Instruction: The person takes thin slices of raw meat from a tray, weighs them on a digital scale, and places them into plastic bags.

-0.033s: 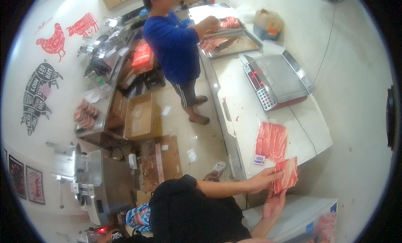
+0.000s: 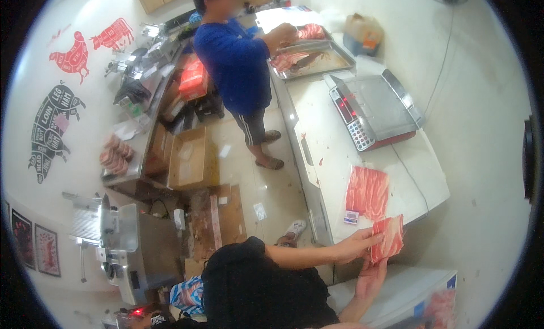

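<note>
A slab of thin-sliced, fat-streaked meat (image 2: 387, 238) hangs just off the near end of the white counter. My left hand (image 2: 362, 243) grips its left edge, thumb and fingers closed on it. Underneath, my right hand (image 2: 372, 277) has its fingers closed around the slab's lower edge. Beyond my hands, a flat pack of similar slices (image 2: 369, 188) lies on the counter, with a small printed label (image 2: 351, 217) at its near left corner. The held slab overlaps the near end of that pack in the view.
A digital scale (image 2: 368, 111) with a metal pan stands farther along the counter (image 2: 306, 108). A metal tray (image 2: 345, 56) holds meat; a person in blue (image 2: 232, 62) works beside it. Left are a meat slicer (image 2: 122, 244), a crate (image 2: 190, 159) and cardboard (image 2: 229, 215).
The held slab and my hands have sunk very slightly. My grip looks the same, and the pack on the counter has not moved.
</note>
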A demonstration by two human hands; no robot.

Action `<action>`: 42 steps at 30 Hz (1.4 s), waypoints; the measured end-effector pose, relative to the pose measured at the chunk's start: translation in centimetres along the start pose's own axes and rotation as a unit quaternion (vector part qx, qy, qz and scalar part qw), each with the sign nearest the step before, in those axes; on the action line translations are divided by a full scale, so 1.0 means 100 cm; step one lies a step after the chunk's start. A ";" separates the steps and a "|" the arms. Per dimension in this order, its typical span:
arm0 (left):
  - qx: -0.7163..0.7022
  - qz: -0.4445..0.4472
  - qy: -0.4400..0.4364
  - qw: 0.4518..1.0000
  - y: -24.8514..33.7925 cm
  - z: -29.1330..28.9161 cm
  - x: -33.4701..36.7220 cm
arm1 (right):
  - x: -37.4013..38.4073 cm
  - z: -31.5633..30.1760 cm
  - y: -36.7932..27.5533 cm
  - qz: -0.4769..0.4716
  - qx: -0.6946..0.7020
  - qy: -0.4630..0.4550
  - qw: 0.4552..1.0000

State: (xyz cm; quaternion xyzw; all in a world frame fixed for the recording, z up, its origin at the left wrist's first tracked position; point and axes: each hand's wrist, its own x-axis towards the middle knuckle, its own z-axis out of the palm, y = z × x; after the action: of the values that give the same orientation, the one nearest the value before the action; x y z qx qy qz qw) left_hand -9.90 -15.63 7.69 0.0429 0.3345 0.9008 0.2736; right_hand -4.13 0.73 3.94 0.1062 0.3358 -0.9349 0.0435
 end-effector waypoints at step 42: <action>0.111 -0.010 0.026 0.993 -0.003 0.012 0.000 | -0.037 -0.072 -0.022 -0.088 0.141 -0.003 0.986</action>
State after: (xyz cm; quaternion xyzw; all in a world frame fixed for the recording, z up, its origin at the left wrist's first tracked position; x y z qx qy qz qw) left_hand -9.45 -14.78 8.40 0.0458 0.4396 0.8563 0.2670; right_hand 0.38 7.03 0.69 0.0782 0.2085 -0.9735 -0.0530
